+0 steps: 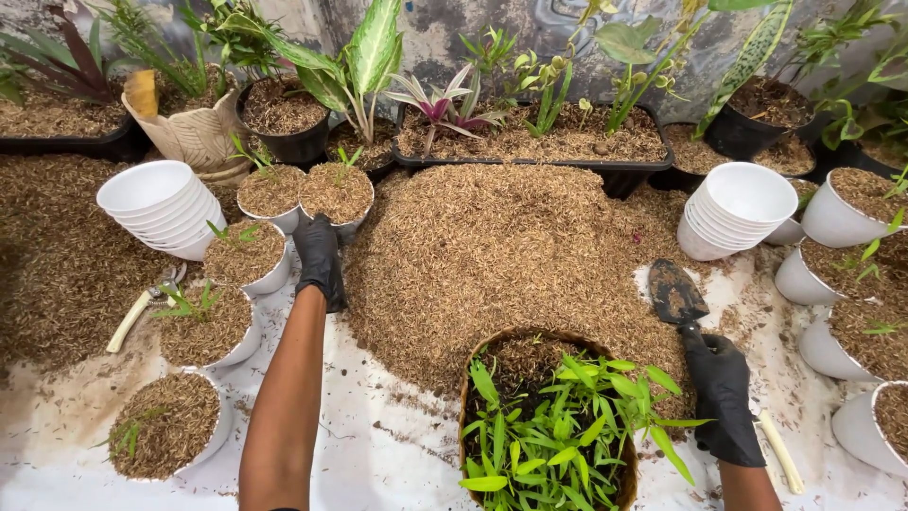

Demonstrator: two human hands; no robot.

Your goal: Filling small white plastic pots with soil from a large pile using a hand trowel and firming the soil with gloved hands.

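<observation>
Head view, read L to R: a stack of empty white pots [161, 203] is laid on its side at far L, mouths facing the camera, probably so each can be pulled off w/o lifting the stack. Pruning shears [142, 308] are left on the white sheet [378, 454] just below it. A column of filled white pots w/ small seedlings [208, 326] is ranked along the L edge, upright, close together, apart from the husk pile, likely parked as finished. The left hand [320, 260], black-gloved, is stretched forward and set against the near side of a filled pot [337, 194] at the top of that row; fingers are curled loosely at the rim/wall, but whether the pot is truly gripped can't be told, as the palm side is hidden. A big mound of brown husk mix [511, 255] is heaped at centre, within reach of both arms. A woven basket of green seedlings [549, 426] is placed nearest the body, below the mound. The right hand [721, 393], also gloved, is closed fully round the handle of a trowel [676, 293]. The trowel lies R of the mound's lower edge; its long axis runs from lower R to upper L, blade pointing up-left toward the mound, face up, handle end buried in the fist. A second stack of empty pots [742, 208] lies further R, more filled pots beyond.
</observation>
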